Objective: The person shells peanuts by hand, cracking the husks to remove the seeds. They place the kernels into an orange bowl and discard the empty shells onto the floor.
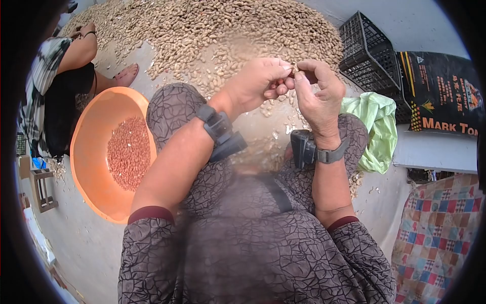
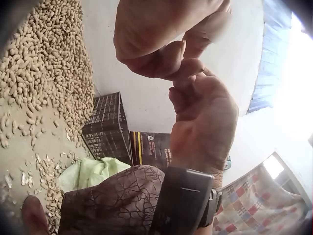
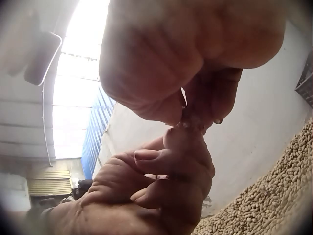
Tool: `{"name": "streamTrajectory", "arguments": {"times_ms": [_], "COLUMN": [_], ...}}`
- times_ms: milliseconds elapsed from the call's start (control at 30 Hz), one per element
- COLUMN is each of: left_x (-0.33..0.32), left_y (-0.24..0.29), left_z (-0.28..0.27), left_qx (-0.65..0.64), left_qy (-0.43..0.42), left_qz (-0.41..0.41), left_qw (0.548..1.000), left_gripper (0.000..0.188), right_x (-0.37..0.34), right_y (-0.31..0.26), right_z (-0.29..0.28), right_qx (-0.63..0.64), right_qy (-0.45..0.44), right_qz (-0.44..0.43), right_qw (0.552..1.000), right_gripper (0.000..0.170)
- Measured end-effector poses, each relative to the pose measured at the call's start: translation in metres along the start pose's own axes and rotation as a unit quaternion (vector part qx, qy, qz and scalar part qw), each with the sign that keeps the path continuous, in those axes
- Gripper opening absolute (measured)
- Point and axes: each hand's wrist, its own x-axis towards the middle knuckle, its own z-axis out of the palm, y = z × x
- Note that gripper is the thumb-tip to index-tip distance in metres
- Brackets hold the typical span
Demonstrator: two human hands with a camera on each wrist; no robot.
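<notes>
Grey-brown cloth with a dark crackle pattern [image 1: 304,253] lies closest to the camera, covering your body and your parted knees. From the left, a person in a black-and-white patterned top [image 1: 53,58] sits near the edge of a broad mound of tan, unshelled peanuts [image 1: 253,25], which spreads over the floor in front of you. Next comes a deep, round orange plastic basin [image 1: 83,152], just beside your left knee, probably put there to be within easy reach; reddish shelled peanuts [image 1: 126,152] lie in it.

Your left hand [image 1: 255,83] is raised between the knees, its thumb and finger pinching a tiny pale-brown peanut piece [image 1: 295,70] (mostly hidden, so whether it is shell or kernel you cannot tell). Your right hand [image 1: 321,93] meets it there, its thumb and finger gripping the same piece from the other side, likely so both thumbs can bear on something so small. Holding it above the gap lets crumbs fall on the floor.

Farther right, a crumpled pale-green plastic bag [image 1: 377,126] lies by your right knee. Behind it, a black lattice plastic crate [image 1: 367,45] stands beside a black printed sack [image 1: 445,91], seemingly out of your elbows' way.
</notes>
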Motion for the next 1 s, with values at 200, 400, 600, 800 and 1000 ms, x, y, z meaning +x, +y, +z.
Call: {"name": "streamTrajectory", "arguments": {"times_ms": [200, 400, 600, 800, 1000], "left_x": [0.002, 0.006, 0.0, -0.005, -0.013], "left_y": [-0.001, -0.001, 0.005, 0.01, 0.012], "left_z": [-0.001, -0.005, 0.002, 0.006, 0.008], "left_qx": [0.021, -0.024, -0.04, -0.007, 0.011], "left_qy": [0.017, 0.004, 0.004, -0.002, -0.024], "left_qz": [0.021, 0.008, -0.011, -0.015, 0.01], "left_qw": [0.999, 1.0, 0.999, 1.0, 1.0], "left_gripper": [0.011, 0.015, 0.013, 0.014, 0.018], "right_x": [0.0, 0.001, 0.001, 0.001, 0.003], "right_y": [0.002, 0.003, -0.004, -0.011, -0.023], "right_z": [0.003, 0.001, -0.003, -0.005, -0.006], "right_qx": [0.053, 0.028, -0.005, -0.02, -0.061], "right_qy": [-0.037, -0.072, -0.121, -0.101, -0.102], "right_qz": [0.079, 0.067, 0.043, 0.022, -0.027], "right_qw": [0.995, 0.995, 0.992, 0.994, 0.993], "right_gripper": [0.01, 0.014, 0.018, 0.021, 0.02]}}
